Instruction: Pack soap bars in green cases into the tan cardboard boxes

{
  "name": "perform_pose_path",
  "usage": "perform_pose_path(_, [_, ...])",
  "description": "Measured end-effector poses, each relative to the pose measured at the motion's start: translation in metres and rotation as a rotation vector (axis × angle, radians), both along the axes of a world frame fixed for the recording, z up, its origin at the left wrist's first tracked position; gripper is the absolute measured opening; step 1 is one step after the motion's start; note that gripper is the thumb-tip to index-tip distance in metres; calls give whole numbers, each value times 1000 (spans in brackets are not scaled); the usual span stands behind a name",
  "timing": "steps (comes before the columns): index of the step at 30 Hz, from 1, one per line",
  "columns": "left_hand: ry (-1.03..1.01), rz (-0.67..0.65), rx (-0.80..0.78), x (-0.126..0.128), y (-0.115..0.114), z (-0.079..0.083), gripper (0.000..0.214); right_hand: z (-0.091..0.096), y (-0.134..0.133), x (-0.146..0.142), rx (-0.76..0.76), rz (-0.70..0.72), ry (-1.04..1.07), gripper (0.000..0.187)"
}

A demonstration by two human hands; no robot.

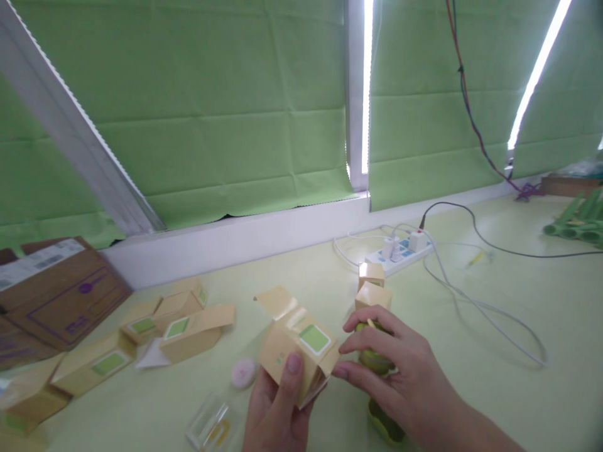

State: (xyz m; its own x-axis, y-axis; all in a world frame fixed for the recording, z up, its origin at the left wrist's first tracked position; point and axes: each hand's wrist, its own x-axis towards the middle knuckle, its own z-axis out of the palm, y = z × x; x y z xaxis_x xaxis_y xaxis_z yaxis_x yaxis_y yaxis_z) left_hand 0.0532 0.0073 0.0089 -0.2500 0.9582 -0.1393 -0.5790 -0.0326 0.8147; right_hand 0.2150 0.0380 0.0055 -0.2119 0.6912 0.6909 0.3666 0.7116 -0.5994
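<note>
My left hand (pixel 282 408) is closed around a small cream carton (pixel 292 351) with a green square label, its thumb pressed on the near face. The carton is tilted, and a flap stands open at its far left end. My right hand (pixel 400 364) is at the carton's right end, thumb and forefinger pinched at the loose edge there. Behind its fingers shows a rounded green object (pixel 374 359), partly hidden; whether the hand touches it I cannot tell. Below the right hand lies an open green scalloped piece (pixel 384 424).
Several similar cartons (pixel 101 364) lie at the left beside a brown cardboard box (pixel 70 295). A pink disc (pixel 244 373) and a clear plastic case (pixel 214 424) are near my left hand. A power strip (pixel 400 254) with trailing cables stands behind two more cartons (pixel 373 295). Green tubes (pixel 577 223) lie far right.
</note>
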Motion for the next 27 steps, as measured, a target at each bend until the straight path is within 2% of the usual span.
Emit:
perform_pose_path(7, [-8,-43,-24,1,-1,2,76,1,-4,-2,116,90,-13,10])
perform_pose_path(15, [27,-21,-31,-1,-2,-2,61,-1,-2,4,123,43,-117,11])
perform_pose_path(22, [21,-38,-33,1,-2,-2,66,3,-4,2,149,91,-109,11])
perform_pose_path(27, [-4,-49,-48,-1,0,-6,59,2,-5,1,155,73,-121,11])
